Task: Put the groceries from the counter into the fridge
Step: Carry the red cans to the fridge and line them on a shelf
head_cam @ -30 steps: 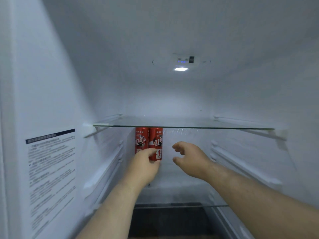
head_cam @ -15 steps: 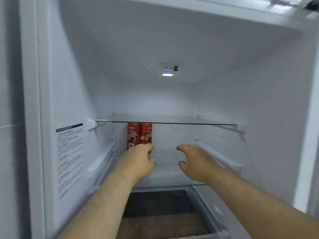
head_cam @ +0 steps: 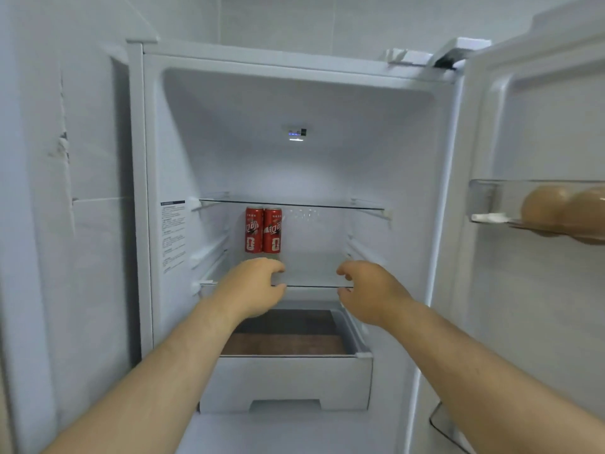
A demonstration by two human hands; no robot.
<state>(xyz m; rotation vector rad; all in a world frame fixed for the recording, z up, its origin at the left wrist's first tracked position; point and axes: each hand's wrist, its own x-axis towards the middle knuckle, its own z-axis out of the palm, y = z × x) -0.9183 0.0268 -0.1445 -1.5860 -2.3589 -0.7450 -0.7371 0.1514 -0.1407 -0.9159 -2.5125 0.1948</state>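
Note:
Two red cans (head_cam: 263, 230) stand side by side, upright, at the back left of the lower glass shelf (head_cam: 314, 285) in the open fridge. My left hand (head_cam: 253, 288) hovers at the shelf's front edge, in front of and below the cans, with loosely curled fingers that hold nothing. My right hand (head_cam: 370, 291) is level with it toward the right of the shelf, also loosely curled and empty. Neither hand touches a can.
An upper glass shelf (head_cam: 291, 204) sits just above the cans. Below is a white drawer (head_cam: 288, 381) pulled out. The open fridge door (head_cam: 537, 290) on the right has a clear door bin (head_cam: 484, 201) that holds brown eggs (head_cam: 543, 206).
My left hand has let go of the cans, and both hands have drawn back out of the fridge to the shelf's front edge. The view has pulled back, so the whole fridge and door show.

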